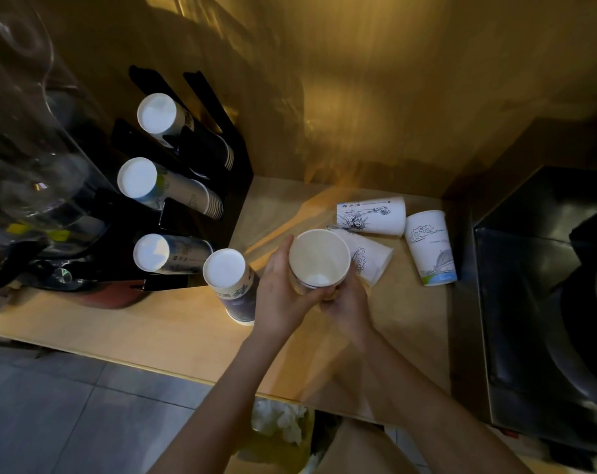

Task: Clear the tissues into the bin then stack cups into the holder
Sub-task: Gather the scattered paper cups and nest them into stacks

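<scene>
Holder point(173, 200) at countertop's left edge; inverted cup point(233, 285) beside it. Left hand point(280, 285) and right hand point(345, 295) clasp upright cup point(319, 260). Three cups point(372, 215) lie toward the far right corner; a careless reach may roll them.

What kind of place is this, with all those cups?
Probably a café or drink counter. A black cup holder keeps stacks of paper cups, loose paper cups lie on the wooden counter, and a blender jug stands nearby.
</scene>
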{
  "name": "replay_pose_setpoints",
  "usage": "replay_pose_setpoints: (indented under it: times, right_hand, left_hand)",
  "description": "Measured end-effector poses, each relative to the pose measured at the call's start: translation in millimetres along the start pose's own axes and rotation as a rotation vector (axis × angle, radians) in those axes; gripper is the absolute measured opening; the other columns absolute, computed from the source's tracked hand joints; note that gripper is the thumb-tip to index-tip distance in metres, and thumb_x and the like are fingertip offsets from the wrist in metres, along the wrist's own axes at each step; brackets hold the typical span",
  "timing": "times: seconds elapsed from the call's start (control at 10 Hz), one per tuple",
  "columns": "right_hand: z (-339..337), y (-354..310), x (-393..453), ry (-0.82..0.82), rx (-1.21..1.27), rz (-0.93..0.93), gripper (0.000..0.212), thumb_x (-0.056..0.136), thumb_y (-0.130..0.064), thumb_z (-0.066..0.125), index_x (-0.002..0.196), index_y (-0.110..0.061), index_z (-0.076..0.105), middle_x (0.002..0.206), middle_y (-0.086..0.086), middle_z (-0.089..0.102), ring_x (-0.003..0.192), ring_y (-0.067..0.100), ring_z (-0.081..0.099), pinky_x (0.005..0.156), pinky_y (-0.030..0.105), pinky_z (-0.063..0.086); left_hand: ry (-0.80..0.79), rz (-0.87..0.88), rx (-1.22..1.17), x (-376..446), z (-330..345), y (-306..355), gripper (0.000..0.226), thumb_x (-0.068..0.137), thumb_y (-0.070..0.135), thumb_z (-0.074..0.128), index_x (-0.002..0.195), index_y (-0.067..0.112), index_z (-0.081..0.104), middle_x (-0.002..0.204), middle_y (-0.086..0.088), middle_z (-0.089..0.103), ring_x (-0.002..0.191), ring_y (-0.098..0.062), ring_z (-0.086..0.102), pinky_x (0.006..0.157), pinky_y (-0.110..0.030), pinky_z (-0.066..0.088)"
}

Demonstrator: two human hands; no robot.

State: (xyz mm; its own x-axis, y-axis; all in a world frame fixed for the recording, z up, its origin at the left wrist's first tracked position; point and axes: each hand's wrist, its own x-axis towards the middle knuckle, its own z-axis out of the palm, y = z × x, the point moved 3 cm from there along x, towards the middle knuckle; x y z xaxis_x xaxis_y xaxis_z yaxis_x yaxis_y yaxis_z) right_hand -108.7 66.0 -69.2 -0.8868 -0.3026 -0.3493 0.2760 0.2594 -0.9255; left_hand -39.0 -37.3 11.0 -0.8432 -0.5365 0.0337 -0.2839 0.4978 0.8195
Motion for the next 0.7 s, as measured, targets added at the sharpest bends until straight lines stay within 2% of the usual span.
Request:
replay_pose_setpoints:
  times: [0.1, 0.2, 0.3, 0.4, 0.5, 0.6, 0.7]
  right_hand:
    - [-2, 0, -2, -0.014, -0.148, -0.134, 0.057, 0.068, -0.004, 0.075, 0.117, -0.015, 0.049, 0.093, -0.010, 0.053, 0.077, -0.004, 0.050, 0.064, 0.003, 0.038]
    - [-2, -2, -7, -0.002, -0.162, -0.183, 0.068, 0.063, 0.004, 0.077, 0.121, -0.013, 0.045, 0.098, -0.006, 0.053, 0.076, -0.004, 0.051, 0.055, -0.004, 0.037]
    - [-6, -5, -8, -0.015, -0.219, -0.161, 0.070, 0.067, -0.002, 0.077, 0.125, -0.022, 0.042, 0.098, -0.010, 0.053, 0.085, 0.006, 0.053, 0.063, 0.003, 0.037]
    - [-1, -1, -6, -0.031, -0.106, -0.177, 0.063, 0.066, 0.000, 0.077, 0.109, -0.032, 0.046, 0.095, -0.009, 0.057, 0.085, 0.011, 0.056, 0.058, 0.003, 0.041]
    - [-1, -2, -4, -0.057, -0.234, -0.204, 0.070, 0.065, -0.003, 0.078, 0.123, -0.020, 0.043, 0.106, -0.006, 0.057, 0.096, 0.012, 0.057, 0.069, 0.009, 0.044]
    - [-9, -6, -2, -0.103, -0.332, -0.263, 0.082, 0.062, -0.002, 0.078, 0.132, -0.008, 0.036, 0.123, 0.001, 0.051, 0.114, 0.015, 0.051, 0.090, 0.021, 0.043]
    - [-27, -7, -7, -0.054, -0.354, -0.234, 0.078, 0.069, 0.005, 0.070, 0.137, -0.004, 0.032, 0.137, 0.010, 0.045, 0.124, 0.019, 0.047, 0.104, 0.030, 0.039]
  left_hand:
    - [-0.016, 0.026, 0.036, 0, -1, 0, 0.097, 0.056, 0.037, 0.085, 0.136, 0.011, 0.037, 0.132, -0.007, 0.051, 0.121, -0.019, 0.048, 0.097, -0.040, 0.045]
    - [-0.019, 0.036, 0.062, -1, -1, -1, 0.094, 0.058, 0.039, 0.083, 0.136, 0.011, 0.037, 0.131, -0.006, 0.051, 0.121, -0.018, 0.047, 0.096, -0.033, 0.044]
    - [-0.037, 0.042, 0.092, -5, 0, -2, 0.094, 0.063, 0.042, 0.079, 0.139, 0.012, 0.032, 0.138, -0.006, 0.047, 0.126, -0.018, 0.044, 0.097, -0.030, 0.043]
    - [-0.081, 0.031, 0.116, -7, 2, -2, 0.095, 0.069, 0.047, 0.073, 0.142, 0.015, 0.023, 0.144, -0.005, 0.041, 0.131, -0.017, 0.040, 0.101, -0.035, 0.043]
    - [-0.087, 0.042, 0.136, -8, 3, -2, 0.092, 0.072, 0.048, 0.070, 0.143, 0.015, 0.021, 0.144, -0.004, 0.040, 0.132, -0.016, 0.038, 0.102, -0.034, 0.042]
    - [-0.064, 0.056, 0.160, -8, 1, 1, 0.093, 0.071, 0.043, 0.073, 0.143, 0.014, 0.021, 0.145, -0.007, 0.037, 0.133, -0.019, 0.035, 0.105, -0.027, 0.035]
    - [-0.066, 0.120, 0.205, -8, -5, 16, 0.099, 0.066, 0.042, 0.077, 0.143, 0.015, 0.020, 0.149, -0.009, 0.030, 0.136, -0.021, 0.029, 0.105, -0.025, 0.025]
